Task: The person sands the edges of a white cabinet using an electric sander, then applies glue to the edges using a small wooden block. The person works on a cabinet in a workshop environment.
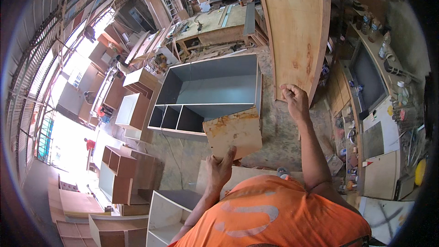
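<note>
My left hand (218, 169) grips the lower edge of a stained tan wooden board (233, 132), with the thumb on top. Just beyond it lies a cabinet carcass (215, 82) with grey inner faces, one large compartment and smaller ones along the near side; the board overlaps its near right corner. My right hand (296, 100) is raised, fingers curled and pinched, in front of the lower part of a tall pale plywood panel (295, 27); I cannot make out what, if anything, is between those fingers.
Unfinished cabinets (132, 116) line the left, another (164, 215) is close below. A cluttered workbench (219, 27) is at the back, where other people work. A shelf unit (379, 142) with bottles and tools runs along the right. A cable (171, 151) crosses the floor.
</note>
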Demonstrator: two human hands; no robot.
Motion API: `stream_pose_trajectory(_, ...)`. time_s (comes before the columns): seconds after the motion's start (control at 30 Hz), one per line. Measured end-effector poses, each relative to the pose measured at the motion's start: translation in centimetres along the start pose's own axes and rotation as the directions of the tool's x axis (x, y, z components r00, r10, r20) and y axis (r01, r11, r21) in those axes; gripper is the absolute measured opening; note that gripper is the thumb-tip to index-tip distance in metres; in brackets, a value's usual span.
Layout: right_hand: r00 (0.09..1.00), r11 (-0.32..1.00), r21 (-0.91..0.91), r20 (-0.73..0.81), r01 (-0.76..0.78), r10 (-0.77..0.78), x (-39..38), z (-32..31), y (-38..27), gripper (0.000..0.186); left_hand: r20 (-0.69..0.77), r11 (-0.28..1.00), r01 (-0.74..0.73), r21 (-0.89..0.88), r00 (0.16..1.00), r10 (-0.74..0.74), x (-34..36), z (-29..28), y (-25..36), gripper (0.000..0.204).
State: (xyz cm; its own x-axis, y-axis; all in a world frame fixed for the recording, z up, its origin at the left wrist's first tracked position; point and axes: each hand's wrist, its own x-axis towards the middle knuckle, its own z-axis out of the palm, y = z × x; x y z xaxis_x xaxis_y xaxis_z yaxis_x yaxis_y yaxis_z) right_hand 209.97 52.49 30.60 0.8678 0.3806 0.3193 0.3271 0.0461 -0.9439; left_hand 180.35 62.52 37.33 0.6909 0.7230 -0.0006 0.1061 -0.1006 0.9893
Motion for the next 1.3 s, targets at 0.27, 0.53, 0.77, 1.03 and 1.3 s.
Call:
stream_pose_trajectory(0.27, 0.996, 0.993, 0.1, 0.075, -0.065, 0.057, -0.2, -0.8, -1.0, 0.037, 0.045, 0.999, -0.005, 0.045, 0.999, 0.003, 0.0, -0.1, -0.3, 0.032)
stream_pose_trajectory(0.53, 0.976, 0.979, -0.11, 0.115, -0.174, 0.186, -1.0, -1.0, -2.0, 0.039, 0.066, 0.999, -0.01, 0.045, 0.998, 0.007, -0.2, 0.0, -0.2, 0.035)
stream_pose_trajectory(0.77, 0.998, 0.996, 0.089, -0.068, 0.017, -0.011, -1.7, 0.2, -1.6, 0.03, 0.039, 0.998, -0.051, 0.047, 0.998, 0.049, -0.6, 0.5, -0.4, 0.031)
stream_pose_trajectory(1.03, 0.978, 0.999, 0.011, 0.207, -0.04, 0.036, -1.9, -1.1, -2.9, 0.027, 0.079, 0.998, -0.039, 0.039, 0.996, 0.036, -0.7, 0.3, -0.7, 0.029)
stream_pose_trajectory(1.3, 0.828, 0.988, 0.102, 0.54, 0.115, -0.152, -3.6, 1.9, -5.9, 0.022, 0.105, 0.996, -0.011, 0.085, 0.994, 0.002, -0.8, 0.1, -0.6, 0.033)
